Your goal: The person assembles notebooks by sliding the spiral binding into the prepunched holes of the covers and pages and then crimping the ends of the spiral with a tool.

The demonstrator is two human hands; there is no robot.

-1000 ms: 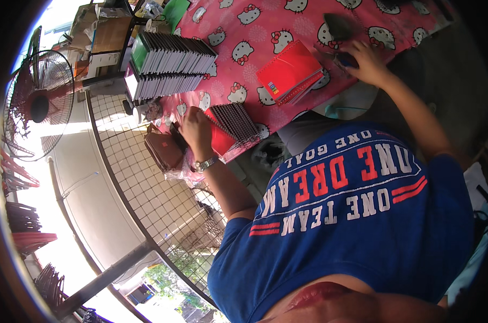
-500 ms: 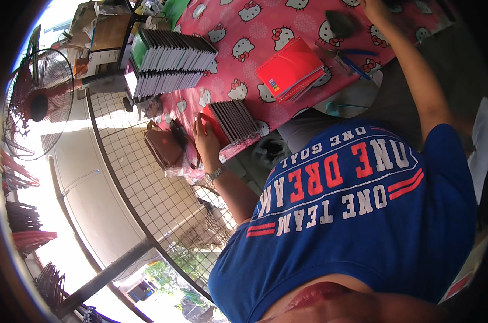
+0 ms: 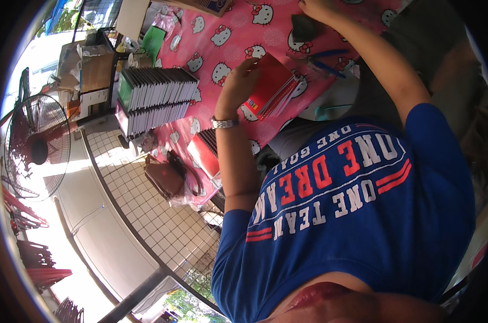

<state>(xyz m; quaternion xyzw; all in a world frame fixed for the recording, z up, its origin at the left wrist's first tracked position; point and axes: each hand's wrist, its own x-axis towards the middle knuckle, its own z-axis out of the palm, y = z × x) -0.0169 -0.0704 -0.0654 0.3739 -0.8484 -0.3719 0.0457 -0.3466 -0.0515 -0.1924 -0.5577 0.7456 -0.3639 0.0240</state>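
Note:
Red spiral notebooks (image 3: 273,86) lie stacked on the pink patterned tablecloth (image 3: 211,54). My left hand (image 3: 239,83) is at the left edge of this stack, its fingers loosely bent and apart near the top cover. Near the top edge of the view is my right hand (image 3: 318,9), partly cut off, so its fingers do not show clearly. Just below it lies a dark grey, roughly triangular piece (image 3: 303,28). Blue-handled pliers (image 3: 325,62) rest right of the red notebooks. Another row of red, dark-spined notebooks (image 3: 205,153) is partly hidden behind my left forearm.
Two tall rows of notebooks (image 3: 155,97) stand at the table's left side. A brown bag (image 3: 164,177) sits at the near left corner. Beyond the table's left are a standing fan (image 3: 37,148) and a wire grid (image 3: 131,188). A cardboard box (image 3: 203,5) lies at the far edge.
My left hand has moved from the dark-spined row rightward and away to the red notebook stack. The view has shifted. My right hand stays near the top edge.

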